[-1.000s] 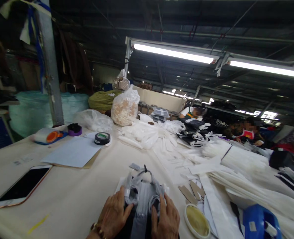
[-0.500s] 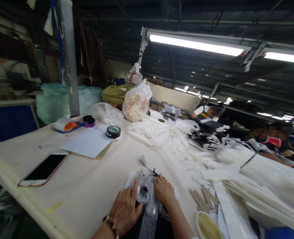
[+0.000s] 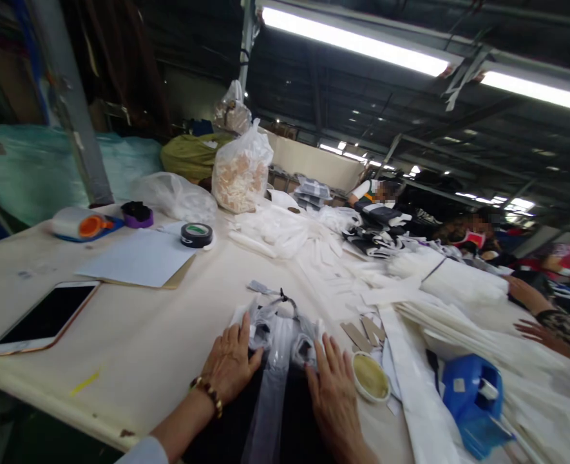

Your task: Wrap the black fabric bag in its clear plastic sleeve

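A dark garment in a clear plastic bag (image 3: 279,341) lies on the cream table (image 3: 159,341) in front of me. My left hand (image 3: 231,362) rests flat on its left side, fingers stretched out, a bead bracelet at the wrist. My right hand (image 3: 332,393) lies flat on its right side, fingers spread. A small tag on a black string (image 3: 265,290) sticks out at the bag's far end.
A phone (image 3: 43,318), clipboard with paper (image 3: 137,260), black tape roll (image 3: 196,234) and tape dispenser (image 3: 82,225) lie left. A round yellow-filled tin (image 3: 370,377), blue tool (image 3: 473,399) and white strips (image 3: 463,322) sit right. Bags of pieces (image 3: 241,171) stand behind. Another person's hand (image 3: 531,328) reaches in far right.
My right hand has drawn back from the bag's top and now lies flat on its right side. The view has swung; a blue tool and another person's hand show at right.
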`<state>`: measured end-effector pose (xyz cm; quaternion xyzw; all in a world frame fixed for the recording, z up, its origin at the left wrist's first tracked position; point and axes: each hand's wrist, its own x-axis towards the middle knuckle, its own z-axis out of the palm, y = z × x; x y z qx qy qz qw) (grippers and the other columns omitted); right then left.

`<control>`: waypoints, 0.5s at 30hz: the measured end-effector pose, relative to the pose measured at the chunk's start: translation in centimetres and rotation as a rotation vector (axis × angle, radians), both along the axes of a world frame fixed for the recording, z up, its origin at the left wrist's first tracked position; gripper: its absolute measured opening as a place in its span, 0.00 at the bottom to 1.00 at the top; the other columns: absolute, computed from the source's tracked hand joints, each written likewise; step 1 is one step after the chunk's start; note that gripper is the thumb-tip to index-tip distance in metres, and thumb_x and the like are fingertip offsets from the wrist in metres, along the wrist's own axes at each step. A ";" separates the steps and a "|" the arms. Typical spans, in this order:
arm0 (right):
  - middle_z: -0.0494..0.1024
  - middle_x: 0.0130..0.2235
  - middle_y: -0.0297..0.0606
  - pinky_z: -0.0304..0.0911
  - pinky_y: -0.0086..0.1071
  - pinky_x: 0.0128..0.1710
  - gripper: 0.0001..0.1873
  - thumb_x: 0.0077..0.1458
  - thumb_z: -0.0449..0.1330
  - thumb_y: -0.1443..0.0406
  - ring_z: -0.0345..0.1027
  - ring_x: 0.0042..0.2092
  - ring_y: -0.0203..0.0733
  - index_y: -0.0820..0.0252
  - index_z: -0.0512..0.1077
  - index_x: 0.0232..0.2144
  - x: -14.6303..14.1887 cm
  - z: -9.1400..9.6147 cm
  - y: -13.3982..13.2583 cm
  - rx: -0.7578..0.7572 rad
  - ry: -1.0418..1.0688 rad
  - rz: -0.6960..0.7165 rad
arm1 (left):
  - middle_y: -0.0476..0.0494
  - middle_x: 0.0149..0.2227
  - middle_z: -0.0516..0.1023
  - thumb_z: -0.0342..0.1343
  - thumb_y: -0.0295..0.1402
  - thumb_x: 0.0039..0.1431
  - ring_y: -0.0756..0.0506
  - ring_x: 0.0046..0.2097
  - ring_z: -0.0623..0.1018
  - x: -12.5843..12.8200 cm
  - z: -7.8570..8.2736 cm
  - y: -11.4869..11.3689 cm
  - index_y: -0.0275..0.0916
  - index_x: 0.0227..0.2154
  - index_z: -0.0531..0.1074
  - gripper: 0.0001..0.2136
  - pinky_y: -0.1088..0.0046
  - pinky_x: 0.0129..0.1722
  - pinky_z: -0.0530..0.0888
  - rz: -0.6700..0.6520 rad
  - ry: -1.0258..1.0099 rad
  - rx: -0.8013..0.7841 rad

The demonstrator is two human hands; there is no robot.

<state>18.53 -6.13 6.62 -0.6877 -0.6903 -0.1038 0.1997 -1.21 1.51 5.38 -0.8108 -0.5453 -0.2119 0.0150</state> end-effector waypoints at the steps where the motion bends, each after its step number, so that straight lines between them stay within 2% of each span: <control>1: 0.58 0.59 0.54 0.49 0.56 0.56 0.26 0.61 0.45 0.57 0.46 0.61 0.56 0.69 0.61 0.55 -0.1 -1.1 -1.5 0.049 0.049 -0.026 | 0.32 0.41 0.70 0.44 0.40 0.58 0.38 0.41 0.70 -0.1 0.0 0.1 0.25 0.57 0.52 0.29 0.61 0.40 0.70 -0.012 -0.010 0.001; 3: 0.56 0.60 0.56 0.53 0.54 0.55 0.28 0.60 0.45 0.56 0.45 0.61 0.55 0.71 0.59 0.56 -0.2 -2.9 -3.5 0.060 0.239 -0.076 | 0.30 0.41 0.70 0.44 0.41 0.58 0.37 0.42 0.70 -0.4 0.1 0.6 0.22 0.57 0.53 0.30 0.59 0.42 0.70 -0.048 -0.054 -0.019; 6: 0.53 0.61 0.51 0.50 0.48 0.58 0.30 0.59 0.46 0.56 0.45 0.62 0.51 0.70 0.53 0.59 0.1 -3.6 -5.0 0.013 0.628 -0.138 | 0.32 0.44 0.71 0.44 0.45 0.54 0.37 0.46 0.71 -1.7 0.8 1.4 0.25 0.55 0.57 0.31 0.58 0.47 0.69 -0.125 -0.236 -0.150; 8: 0.59 0.59 0.52 0.54 0.46 0.56 0.32 0.55 0.51 0.54 0.54 0.58 0.52 0.69 0.56 0.57 0.6 -3.7 -5.7 0.011 0.890 -0.213 | 0.36 0.43 0.73 0.46 0.50 0.49 0.39 0.45 0.73 -3.1 1.3 1.6 0.30 0.52 0.61 0.32 0.60 0.47 0.70 -0.117 -0.413 -0.330; 11: 0.71 0.50 0.52 0.66 0.42 0.43 0.33 0.48 0.58 0.52 0.70 0.44 0.52 0.68 0.62 0.52 1.1 -4.7 -6.6 0.058 1.263 -0.256 | 0.41 0.37 0.77 0.53 0.53 0.39 0.40 0.40 0.77 -5.3 1.3 0.9 0.32 0.49 0.62 0.37 0.64 0.41 0.75 0.088 -0.677 -0.577; 13: 0.74 0.45 0.49 0.67 0.40 0.39 0.31 0.45 0.61 0.53 0.71 0.40 0.51 0.65 0.65 0.48 1.1 -5.7 -7.0 0.106 1.452 -0.196 | 0.43 0.38 0.78 0.56 0.50 0.36 0.40 0.42 0.77 -6.5 0.7 0.0 0.37 0.45 0.65 0.32 0.67 0.41 0.76 0.175 -0.849 -0.644; 15: 0.76 0.43 0.46 0.67 0.39 0.40 0.29 0.42 0.64 0.53 0.71 0.41 0.52 0.63 0.67 0.45 1.0 -6.2 -7.1 0.105 1.553 -0.106 | 0.44 0.40 0.78 0.56 0.47 0.38 0.39 0.44 0.76 -7.3 -0.3 -1.0 0.39 0.41 0.68 0.26 0.68 0.41 0.77 0.213 -0.913 -0.668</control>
